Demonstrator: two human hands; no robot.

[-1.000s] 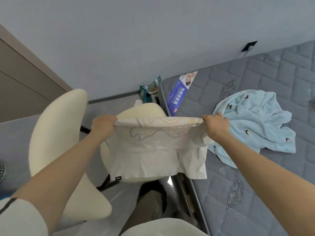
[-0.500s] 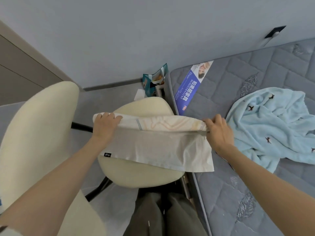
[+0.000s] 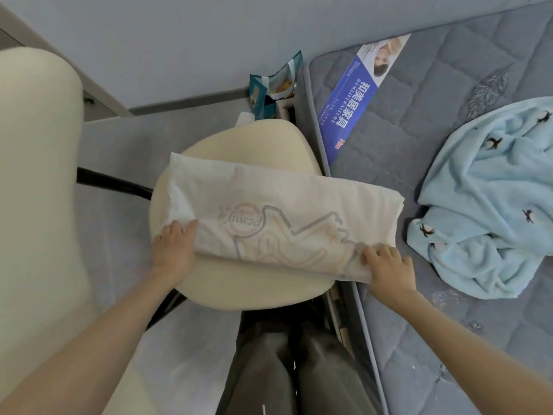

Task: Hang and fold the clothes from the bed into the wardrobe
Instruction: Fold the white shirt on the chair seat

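A white printed T-shirt [image 3: 269,211] lies folded across the round cream chair seat [image 3: 245,289], its right end reaching over the bed's edge. My left hand [image 3: 173,253] holds the near left corner of the fold. At the near right corner my right hand [image 3: 389,268] grips the shirt's edge with curled fingers. A crumpled light blue garment with small dark bird prints [image 3: 493,205] sits on the grey quilted mattress [image 3: 419,121] to the right.
The chair's cream backrest [image 3: 36,205] fills the left side. A blue printed banner [image 3: 353,100] lies on the mattress by the wall. A teal bag [image 3: 269,85] stands in the gap between chair and bed. My legs are below the seat.
The shirt, held up in the air a second ago, has come down flat onto the chair seat with its printed side folded over. Both hands moved down and toward me with it.
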